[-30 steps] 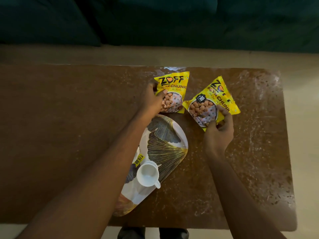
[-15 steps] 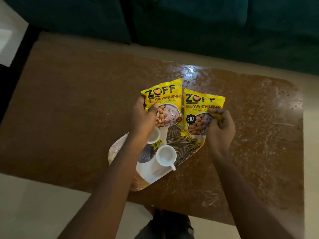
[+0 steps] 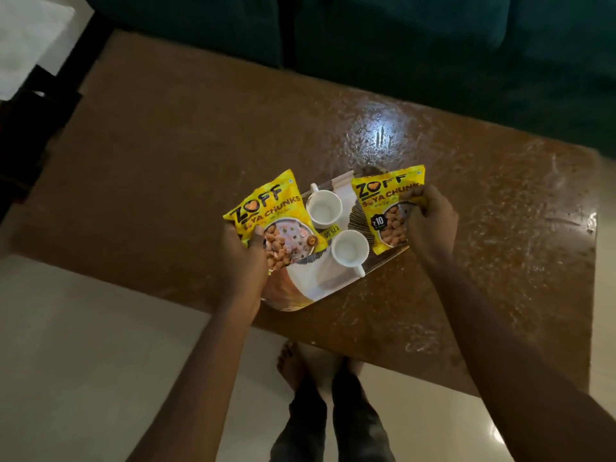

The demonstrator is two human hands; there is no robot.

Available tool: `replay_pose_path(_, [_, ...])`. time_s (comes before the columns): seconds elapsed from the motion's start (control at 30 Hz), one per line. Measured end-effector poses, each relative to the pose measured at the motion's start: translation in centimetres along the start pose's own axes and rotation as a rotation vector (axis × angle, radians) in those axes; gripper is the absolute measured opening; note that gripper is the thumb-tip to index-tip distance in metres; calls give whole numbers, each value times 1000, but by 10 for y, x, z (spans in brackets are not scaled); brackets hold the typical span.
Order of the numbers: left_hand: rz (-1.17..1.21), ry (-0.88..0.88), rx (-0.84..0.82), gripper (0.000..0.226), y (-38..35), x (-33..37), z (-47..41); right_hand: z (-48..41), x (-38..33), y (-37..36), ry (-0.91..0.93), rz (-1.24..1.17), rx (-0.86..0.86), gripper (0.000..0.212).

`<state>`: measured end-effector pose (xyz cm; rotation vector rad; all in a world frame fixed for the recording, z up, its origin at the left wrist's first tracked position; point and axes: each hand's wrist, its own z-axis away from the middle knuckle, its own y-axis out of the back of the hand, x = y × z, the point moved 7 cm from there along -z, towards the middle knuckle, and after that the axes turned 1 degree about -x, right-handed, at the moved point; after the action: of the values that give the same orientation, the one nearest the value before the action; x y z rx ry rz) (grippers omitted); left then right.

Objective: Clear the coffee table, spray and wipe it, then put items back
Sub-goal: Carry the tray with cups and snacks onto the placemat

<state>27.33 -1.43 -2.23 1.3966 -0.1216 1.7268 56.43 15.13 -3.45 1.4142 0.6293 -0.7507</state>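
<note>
Fingers of our left hand [image 3: 245, 258] grip one yellow packet [image 3: 273, 216]. Our right hand [image 3: 430, 225] pinches the other packet [image 3: 383, 208] above the tray [image 3: 300, 295].

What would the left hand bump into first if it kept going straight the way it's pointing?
Probably nothing soon. The left hand, gripping a soya chunks packet, points away over the table; the farther white cup sits just right of that line. The green sofa would come first, though depth is unclear.
</note>
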Motion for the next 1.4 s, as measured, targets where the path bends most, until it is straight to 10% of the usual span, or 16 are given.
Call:
replay_pose_path(0.47, [-3,182,-103,45,-41,-67,14,-1,3,-34,269,390,-226,33])
replay_pose_path(0.7, [-416,-216,122,97,-35,-33,25,7,10,-57,546,664,-467,66])
replay_pose_path(1.1, [-954,-374,-294,72,-71,-55,14,7,31,-72,404,640,-565,75])
replay_pose_path(1.4, [-557,64,104,75,-22,-57,20,-12,32,-42,70,480,-435,65])
